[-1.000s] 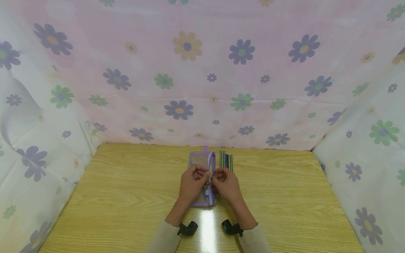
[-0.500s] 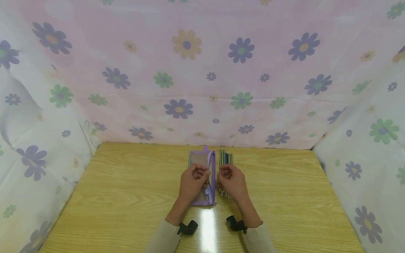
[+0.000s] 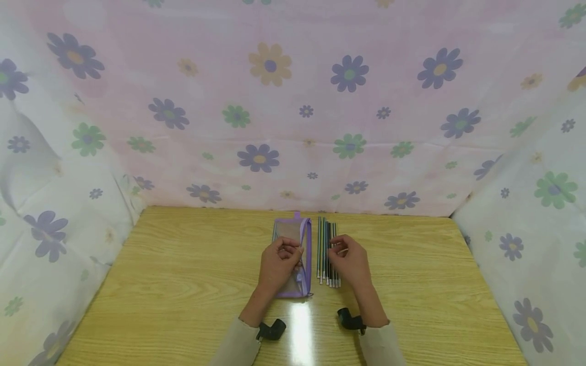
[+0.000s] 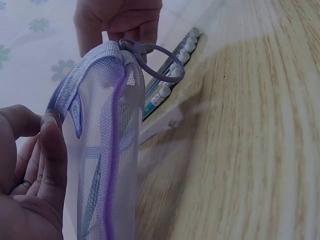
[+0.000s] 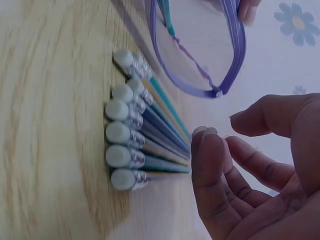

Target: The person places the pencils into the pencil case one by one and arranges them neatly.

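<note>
A mesh pencil case [image 3: 287, 229] with purple trim lies near the table's back. My left hand [image 3: 276, 267] pinches the edge of its opening between thumb and index finger, as the left wrist view shows at the fingertips [image 4: 50, 122]. In the right wrist view the purple-rimmed mouth [image 5: 236, 45] gapes, and a teal pencil [image 5: 166, 17] shows inside. Several pencils [image 3: 324, 239] with white erasers lie side by side to the right of the case, eraser ends toward me. Over their right side hovers my right hand [image 3: 350, 259], its fingers loosely bent, thumb apart, holding nothing.
A purple ring [image 4: 172, 75] hangs from the case's near end. Wood-grain table [image 3: 197, 284] spreads around the case and pencils. Flowered cloth [image 3: 293, 127] rises at the back and along both sides. Black wrist cameras [image 3: 273, 330] sit by the sleeves.
My right hand has let go of the case's edge and moved right, over the pencils, uncovering more of them. My left hand keeps its pinch in the same place.
</note>
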A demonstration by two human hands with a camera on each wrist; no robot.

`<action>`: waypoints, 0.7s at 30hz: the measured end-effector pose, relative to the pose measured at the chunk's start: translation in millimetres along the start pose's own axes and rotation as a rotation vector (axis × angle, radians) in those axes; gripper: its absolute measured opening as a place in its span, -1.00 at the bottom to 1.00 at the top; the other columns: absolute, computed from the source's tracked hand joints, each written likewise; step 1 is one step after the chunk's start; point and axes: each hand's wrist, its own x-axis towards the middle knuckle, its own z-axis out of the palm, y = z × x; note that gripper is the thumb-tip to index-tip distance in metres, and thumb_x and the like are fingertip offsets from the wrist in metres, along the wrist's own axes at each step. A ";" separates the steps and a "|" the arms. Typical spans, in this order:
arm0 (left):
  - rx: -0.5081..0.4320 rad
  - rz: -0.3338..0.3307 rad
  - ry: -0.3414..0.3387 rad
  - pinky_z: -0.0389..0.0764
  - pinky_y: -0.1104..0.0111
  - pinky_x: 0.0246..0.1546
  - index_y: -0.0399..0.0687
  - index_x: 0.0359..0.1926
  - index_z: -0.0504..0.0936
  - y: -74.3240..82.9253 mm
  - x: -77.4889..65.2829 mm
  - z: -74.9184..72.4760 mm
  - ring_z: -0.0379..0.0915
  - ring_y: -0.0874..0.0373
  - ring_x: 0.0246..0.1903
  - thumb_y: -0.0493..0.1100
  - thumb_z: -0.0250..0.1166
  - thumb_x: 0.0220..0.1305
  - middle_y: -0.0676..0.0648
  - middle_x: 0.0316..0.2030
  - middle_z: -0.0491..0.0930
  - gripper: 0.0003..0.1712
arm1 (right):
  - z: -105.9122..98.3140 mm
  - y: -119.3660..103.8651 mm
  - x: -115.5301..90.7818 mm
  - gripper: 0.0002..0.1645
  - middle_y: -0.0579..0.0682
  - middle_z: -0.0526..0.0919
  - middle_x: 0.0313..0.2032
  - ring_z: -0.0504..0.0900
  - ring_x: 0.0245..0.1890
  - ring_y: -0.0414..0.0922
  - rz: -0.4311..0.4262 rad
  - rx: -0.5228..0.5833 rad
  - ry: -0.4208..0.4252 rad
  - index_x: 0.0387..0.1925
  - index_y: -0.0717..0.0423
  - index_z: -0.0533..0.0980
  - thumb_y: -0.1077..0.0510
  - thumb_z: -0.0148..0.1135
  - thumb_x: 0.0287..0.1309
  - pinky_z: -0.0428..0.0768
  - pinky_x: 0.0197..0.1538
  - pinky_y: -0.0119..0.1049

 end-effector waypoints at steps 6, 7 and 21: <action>0.002 -0.006 -0.001 0.75 0.37 -0.51 -0.25 -0.11 0.69 0.5 0.2 -0.4 0.66 0.14 -0.55 -0.34 0.45 0.38 -0.20 -0.39 0.68 -0.87 | -3.5 3.6 1.4 -0.68 0.07 0.71 -0.28 0.68 -0.35 -0.06 0.007 -0.055 0.014 0.03 0.21 0.66 0.30 0.39 0.23 0.68 -0.35 -0.27; 0.003 -0.007 -0.001 0.75 0.37 -0.51 -0.25 -0.11 0.69 0.5 0.3 -0.4 0.66 0.14 -0.54 -0.34 0.45 0.38 -0.20 -0.39 0.68 -0.87 | -4.0 4.5 1.8 -0.68 0.08 0.71 -0.29 0.69 -0.35 -0.06 0.008 -0.067 0.017 0.03 0.22 0.66 0.31 0.38 0.23 0.68 -0.34 -0.27; 0.011 0.005 0.012 0.75 0.38 -0.51 -0.27 -0.13 0.68 -1.5 0.8 -0.9 0.66 0.15 -0.54 -0.34 0.46 0.37 -0.21 -0.39 0.68 -0.87 | -5.8 15.6 3.5 -0.78 0.01 0.70 -0.39 0.67 -0.39 -0.07 -0.002 -0.263 0.065 -0.12 0.23 0.65 0.27 0.36 0.17 0.67 -0.34 -0.14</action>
